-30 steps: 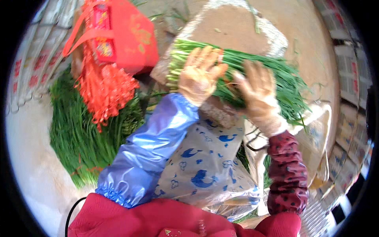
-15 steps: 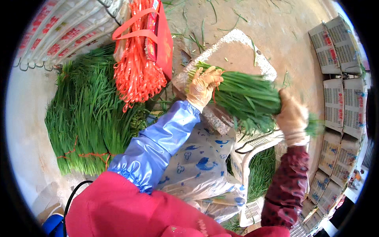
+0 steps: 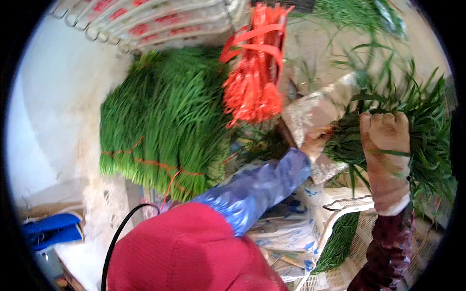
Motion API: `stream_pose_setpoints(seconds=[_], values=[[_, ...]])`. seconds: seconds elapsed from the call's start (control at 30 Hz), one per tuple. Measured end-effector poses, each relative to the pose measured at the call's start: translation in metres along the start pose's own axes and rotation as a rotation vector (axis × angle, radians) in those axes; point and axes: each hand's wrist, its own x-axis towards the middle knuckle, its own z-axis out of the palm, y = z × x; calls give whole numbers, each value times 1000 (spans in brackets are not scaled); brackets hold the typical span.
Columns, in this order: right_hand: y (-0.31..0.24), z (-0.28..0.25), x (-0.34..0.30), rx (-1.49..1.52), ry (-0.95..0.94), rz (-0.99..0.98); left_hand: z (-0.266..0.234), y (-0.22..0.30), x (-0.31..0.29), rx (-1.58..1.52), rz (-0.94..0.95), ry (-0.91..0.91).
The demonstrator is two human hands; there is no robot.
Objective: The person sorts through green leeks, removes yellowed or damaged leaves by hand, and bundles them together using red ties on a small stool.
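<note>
One big heap of greens (image 3: 165, 116), well left of the slab (image 3: 315, 109); pale stem ends on the near side, leafy tops on the far side, red strings across the stems. Next, red jacket (image 3: 184, 252), nearside and left of the slab. Then bunch of greens (image 3: 432, 111), lying crosswise at the two hands: stem end over the slab, leaves fanned out past its right edge. Stack of white crates (image 3: 160, 24) with red marks, beyond and far left of the slab. White basket (image 3: 324, 235), nearside of the slab, more greens inside. Loose greens (image 3: 340, 12), on the floor beyond the slab. Blue sleeve (image 3: 262, 191) on left arm, nearside-left of the slab; dark red sleeve (image 3: 388, 247) on right arm, nearside-right. Clear bag (image 3: 296, 237) with blue prints, nearside of the slab. Red ribbons (image 3: 255, 92), thick bunch, just left of the slab. Right hand (image 3: 387, 145), right of the slab: fingers curled shut around the leafy part of the bunch. Left hand (image 3: 315, 143), over the slab, at the stem end; too blurred, cannot tell how far closed the fingers. Black cord (image 3: 116, 233), curving, far left and nearside of the slab.
</note>
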Motion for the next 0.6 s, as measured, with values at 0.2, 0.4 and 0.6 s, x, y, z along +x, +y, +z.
stream_pose_setpoints(seconds=[0.2,0.4,0.6], values=[[69,51,-47,461,-109,232,-23,88,40,687,465,-121],[20,103,-116,855,-257,544,-39,16,79,1137,682,-267],[-99,120,-45,1242,-152,739,-33,14,74,1329,702,-474]])
